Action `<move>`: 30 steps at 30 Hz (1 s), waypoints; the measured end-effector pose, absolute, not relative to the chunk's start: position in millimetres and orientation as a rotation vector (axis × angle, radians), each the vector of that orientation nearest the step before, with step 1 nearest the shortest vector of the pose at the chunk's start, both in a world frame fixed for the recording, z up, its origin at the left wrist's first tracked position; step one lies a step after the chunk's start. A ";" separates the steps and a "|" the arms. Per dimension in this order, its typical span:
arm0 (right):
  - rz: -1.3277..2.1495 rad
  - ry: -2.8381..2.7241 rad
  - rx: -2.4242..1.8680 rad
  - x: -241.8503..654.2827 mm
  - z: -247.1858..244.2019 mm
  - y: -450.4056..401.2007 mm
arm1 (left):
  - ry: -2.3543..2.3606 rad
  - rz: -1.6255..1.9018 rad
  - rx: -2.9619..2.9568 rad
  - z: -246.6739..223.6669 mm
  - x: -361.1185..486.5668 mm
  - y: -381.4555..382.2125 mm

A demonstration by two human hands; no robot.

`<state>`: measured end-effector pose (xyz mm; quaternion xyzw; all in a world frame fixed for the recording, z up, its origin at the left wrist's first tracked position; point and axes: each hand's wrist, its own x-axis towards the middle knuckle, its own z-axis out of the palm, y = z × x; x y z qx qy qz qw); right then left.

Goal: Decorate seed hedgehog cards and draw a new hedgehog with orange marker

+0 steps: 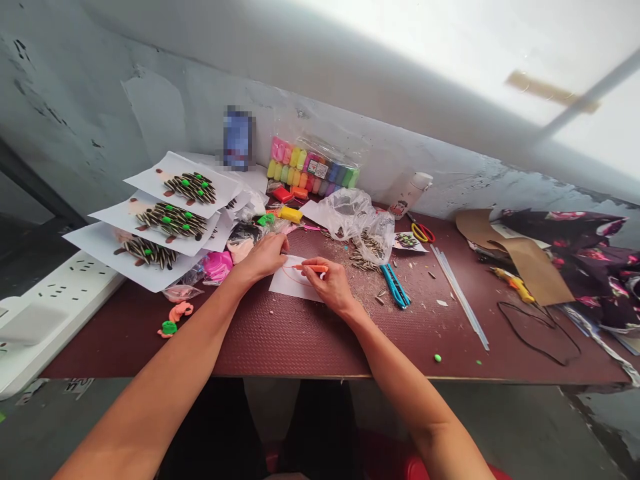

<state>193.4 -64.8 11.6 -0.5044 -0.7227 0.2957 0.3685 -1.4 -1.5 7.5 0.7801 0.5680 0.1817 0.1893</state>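
My right hand is closed around an orange marker pen, its tip at a small white sheet of paper. A thin orange curved line shows on the sheet. With bent fingers, my left hand presses on the paper's upper left edge; its fingertips are partly hidden. Just past the left hand lie a yellow clay pack, green clay and a pink clay pack. Striped sunflower seeds are heaped beyond my right hand, partly under a clear plastic bag.
Stacked sheets bearing seed-covered hedgehog pictures stand at the left, above a white power strip. Colored clay packs lean against the wall. Rightward are a blue utility knife, scissors, glue sticks and a yellow glue gun.
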 end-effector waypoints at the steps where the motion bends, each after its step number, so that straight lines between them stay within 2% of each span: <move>1: 0.763 -1.857 -1.290 193.1 11.4 -64.6 | 1.597 0.505 2.190 8.8 -1.1 -2.1; 18: 0.765 -1.840 -1.311 194.9 14.9 -64.8 | 1.385 0.265 2.125 30.3 -10.6 -5.5; 30: 0.729 -1.823 -1.359 195.8 16.4 -63.9 | 1.405 0.248 2.187 27.1 -10.5 -5.5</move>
